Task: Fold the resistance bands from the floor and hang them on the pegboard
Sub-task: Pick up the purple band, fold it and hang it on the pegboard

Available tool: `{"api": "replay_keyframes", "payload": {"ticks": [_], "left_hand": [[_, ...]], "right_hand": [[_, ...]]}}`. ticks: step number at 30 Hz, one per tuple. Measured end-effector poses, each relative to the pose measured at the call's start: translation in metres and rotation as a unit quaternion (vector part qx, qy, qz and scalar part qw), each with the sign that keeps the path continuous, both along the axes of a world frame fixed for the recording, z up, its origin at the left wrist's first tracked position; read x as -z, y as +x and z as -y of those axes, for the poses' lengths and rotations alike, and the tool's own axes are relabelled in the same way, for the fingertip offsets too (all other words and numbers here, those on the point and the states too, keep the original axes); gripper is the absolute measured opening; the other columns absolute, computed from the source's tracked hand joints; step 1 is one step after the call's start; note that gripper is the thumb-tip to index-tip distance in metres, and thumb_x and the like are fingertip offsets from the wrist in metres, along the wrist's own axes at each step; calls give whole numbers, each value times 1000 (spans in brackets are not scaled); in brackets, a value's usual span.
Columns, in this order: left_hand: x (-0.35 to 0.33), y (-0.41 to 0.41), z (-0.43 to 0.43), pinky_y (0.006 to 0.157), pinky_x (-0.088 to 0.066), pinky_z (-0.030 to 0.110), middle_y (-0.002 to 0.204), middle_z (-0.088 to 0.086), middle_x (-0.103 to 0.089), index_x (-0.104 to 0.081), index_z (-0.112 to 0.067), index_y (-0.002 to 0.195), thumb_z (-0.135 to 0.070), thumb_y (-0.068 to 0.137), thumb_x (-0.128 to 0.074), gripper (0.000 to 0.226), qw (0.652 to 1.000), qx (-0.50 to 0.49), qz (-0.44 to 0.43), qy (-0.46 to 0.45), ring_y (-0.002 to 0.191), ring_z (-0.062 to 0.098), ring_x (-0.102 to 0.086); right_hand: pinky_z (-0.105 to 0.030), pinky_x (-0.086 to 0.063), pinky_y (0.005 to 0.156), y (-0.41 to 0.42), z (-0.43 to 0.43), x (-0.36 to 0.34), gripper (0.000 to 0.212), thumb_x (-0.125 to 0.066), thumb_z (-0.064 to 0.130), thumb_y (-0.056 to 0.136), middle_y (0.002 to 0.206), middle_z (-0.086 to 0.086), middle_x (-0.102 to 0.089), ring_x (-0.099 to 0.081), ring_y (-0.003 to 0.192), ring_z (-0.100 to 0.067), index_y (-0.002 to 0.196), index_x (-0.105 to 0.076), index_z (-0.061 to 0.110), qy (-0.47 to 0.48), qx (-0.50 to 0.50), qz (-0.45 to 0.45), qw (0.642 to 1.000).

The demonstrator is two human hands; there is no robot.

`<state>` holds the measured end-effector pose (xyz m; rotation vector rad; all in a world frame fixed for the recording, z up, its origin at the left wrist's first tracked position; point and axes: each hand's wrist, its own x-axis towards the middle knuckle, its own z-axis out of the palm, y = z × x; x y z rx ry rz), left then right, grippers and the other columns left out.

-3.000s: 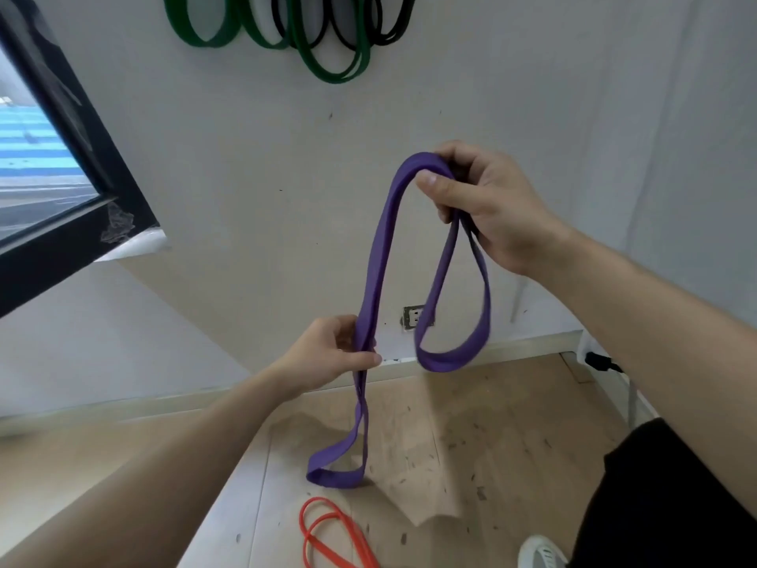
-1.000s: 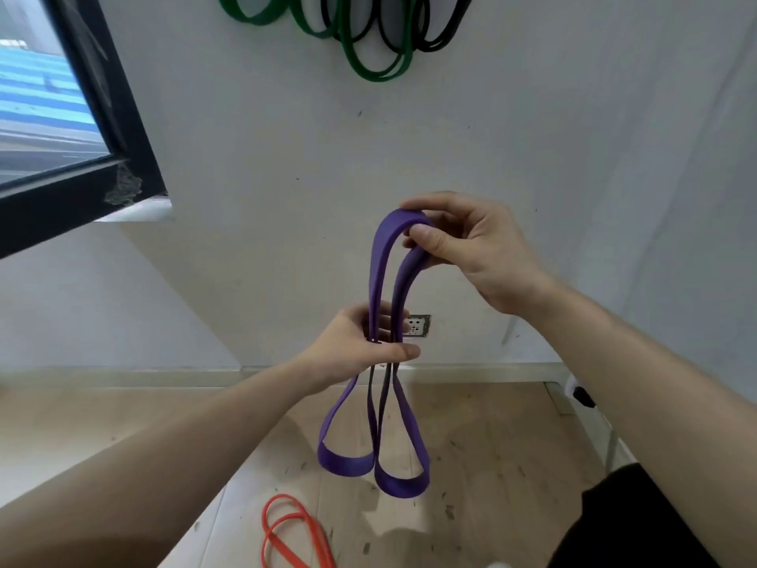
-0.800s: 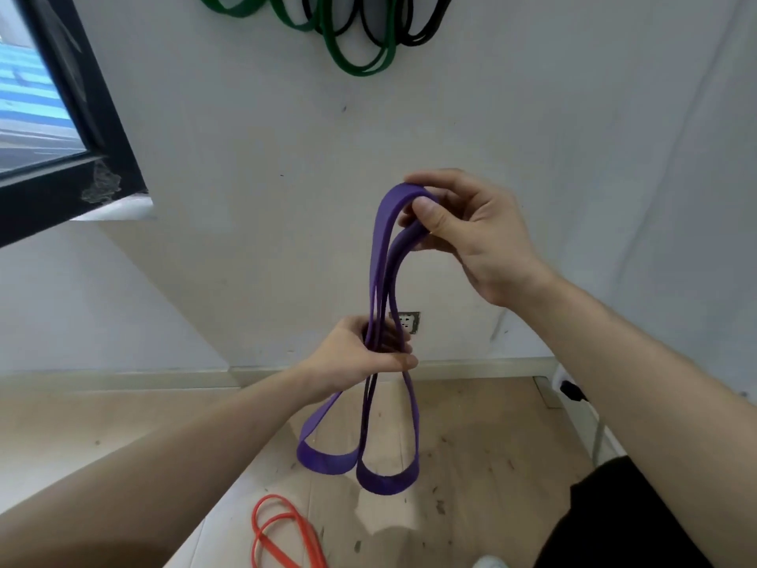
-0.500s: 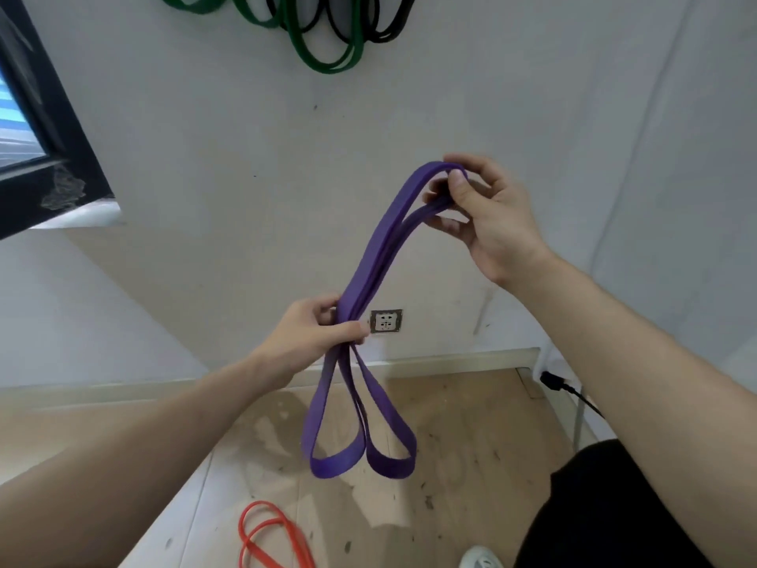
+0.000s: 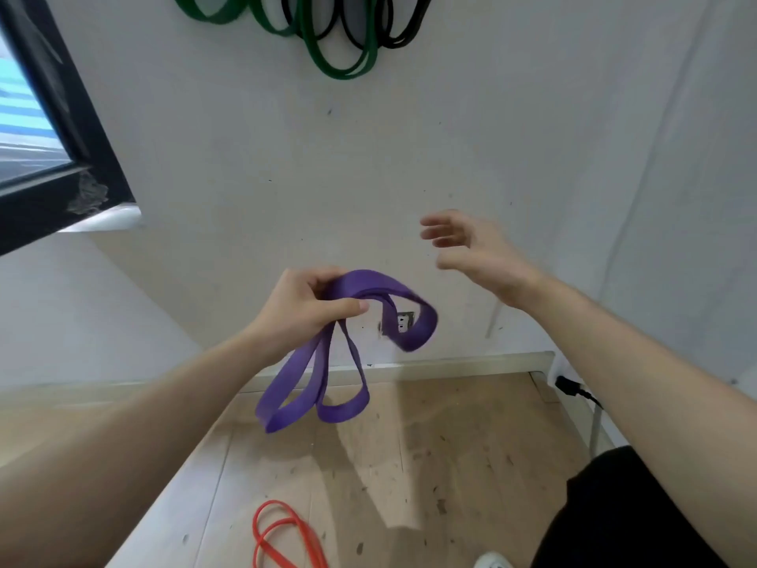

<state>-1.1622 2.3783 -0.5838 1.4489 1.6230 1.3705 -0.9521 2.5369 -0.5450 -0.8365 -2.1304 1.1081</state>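
At far left we see a black window frame (image 5: 61, 129). Our left hand (image 5: 303, 309) grips the folded purple band (image 5: 368, 284) in mid-air before the wall, with two loops dangling below the fist and one curling rightward. An orange band (image 5: 273, 503) lies on the wooden floor (image 5: 450, 465) near us. Green bands (image 5: 344, 73) and black bands (image 5: 399, 44) hang high on the wall. Our right hand (image 5: 475, 252) hovers with its fingers spread, apart from the purple band, holding nothing.

Left hand (image 5: 303, 311) grips purple band (image 5: 368, 285); blurred right hand (image 5: 475, 252) seems open.

Matt rubbery purple band (image 5: 413, 321); scuffed pale wood floor (image 5: 450, 465); matt white wall (image 5: 409, 157).
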Motion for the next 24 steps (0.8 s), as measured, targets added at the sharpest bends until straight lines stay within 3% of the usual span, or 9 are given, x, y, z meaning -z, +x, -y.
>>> {"api": "replay_keyframes", "payload": {"ticks": [4, 7, 10, 12, 15, 19, 24], "left_hand": [[-2, 1, 4, 83, -55, 50, 88, 17, -75, -78, -11, 97, -10, 80, -84, 18, 998, 20, -52, -11, 78, 20, -68], [-6, -2, 7, 83, -57, 47, 89, 17, -76, -77, -10, 99, -10, 80, -84, 21, 999, 18, -40, -11, 78, 21, -69], [-8, -6, 13, 82, -58, 44, 90, 15, -77, -77, -10, 101, -12, 78, -86, 24, 998, 32, -39, -30, 79, 20, -70], [-7, -6, 17, 82, -59, 42, 90, 13, -78, -77, -9, 100, -11, 77, -86, 25, 998, 34, -35, -38, 79, 20, -71], [-5, 0, 17, 82, -58, 37, 88, 9, -77, -74, -7, 101, -7, 76, -86, 27, 999, 30, -17, -26, 79, 20, -71], [-1, 9, 16, 83, -60, 41, 94, 22, -72, -66, -4, 108, 1, 76, -84, 36, 999, 43, -22, -13, 87, 31, -73], [8, 13, 14, 87, -61, 39, 96, 12, -76, -64, -9, 107, -5, 78, -84, 35, 998, 38, 3, -43, 91, 24, -75]], "right_hand": [[-6, -38, 97, -22, 28, 9, 75, -83, 31, 76, 131, 11, -61, -53, 124, -1, 143, -49, 26, 65, -144, 102, 982], [-23, -46, 100, -35, 39, 18, 63, -84, 28, 78, 120, 6, -68, -62, 113, -8, 134, -56, 21, 81, -183, 142, 969], [-38, -56, 88, -36, 45, 14, 37, -81, 24, 83, 98, 1, -74, -70, 89, -13, 116, -67, 15, 75, -183, 124, 972], [-38, -59, 81, -33, 47, 8, 30, -81, 23, 83, 92, -1, -75, -71, 83, -16, 110, -70, 15, 68, -184, 121, 973], [-41, -59, 80, -30, 50, -1, 25, -82, 21, 79, 89, -2, -75, -71, 82, -20, 102, -72, 16, 72, -165, 92, 979], [-34, -59, 80, -28, 52, -9, 27, -82, 15, 79, 89, 0, -74, -71, 83, -16, 104, -72, 14, 88, -144, 38, 985], [-31, -56, 82, -20, 49, -19, 23, -77, 11, 84, 90, 0, -73, -67, 84, -15, 107, -71, 13, 62, -124, -71, 988]]}}
